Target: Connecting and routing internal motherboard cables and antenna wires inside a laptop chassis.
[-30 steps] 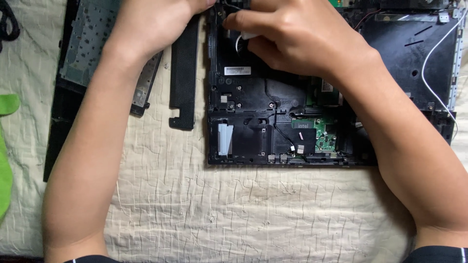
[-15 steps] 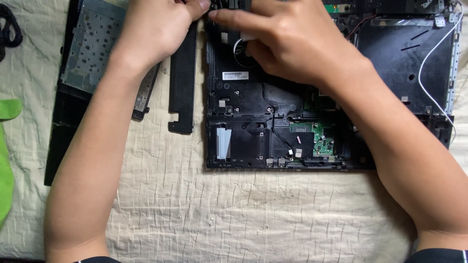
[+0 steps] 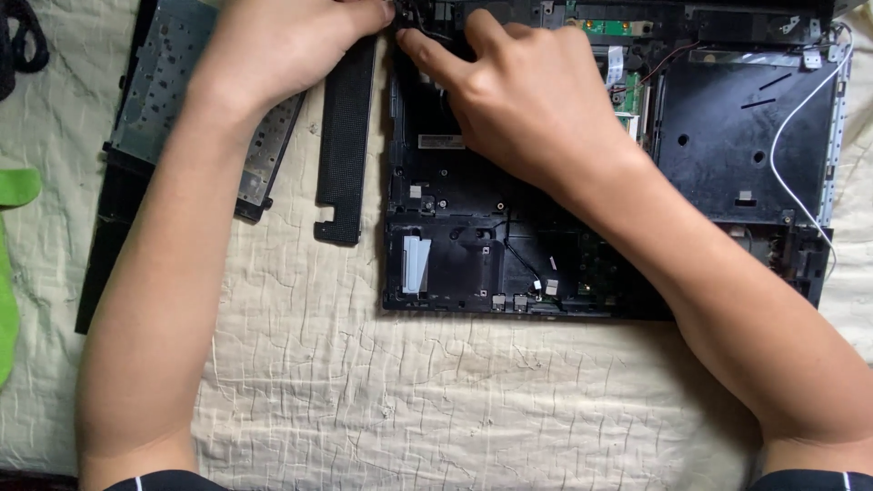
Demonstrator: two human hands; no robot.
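A cream quilted cloth [image 3: 409, 400] covers the work surface, w/ an opened black plastic laptop base [image 3: 637, 173] lying flat on it toward the top right, a long black perforated plastic strip [image 3: 344, 136] just left of it & a grey metal-backed keyboard panel [image 3: 168, 91] further left. Left hand [image 3: 273, 45] & right hand [image 3: 536, 100] meet at the base's top-left corner, fingertips pinched together on a thin dark wire or small part there; exactly what they grip can't be told. Best done w/ a gentle, straight pull, bracing the chassis, keeping clear of the thin white cable [image 3: 800, 127] at right.

Single head-worn view, looking steeply down and close on the opened laptop chassis [image 3: 609, 182] lying on a cream quilted cloth [image 3: 455, 391]; no second view.
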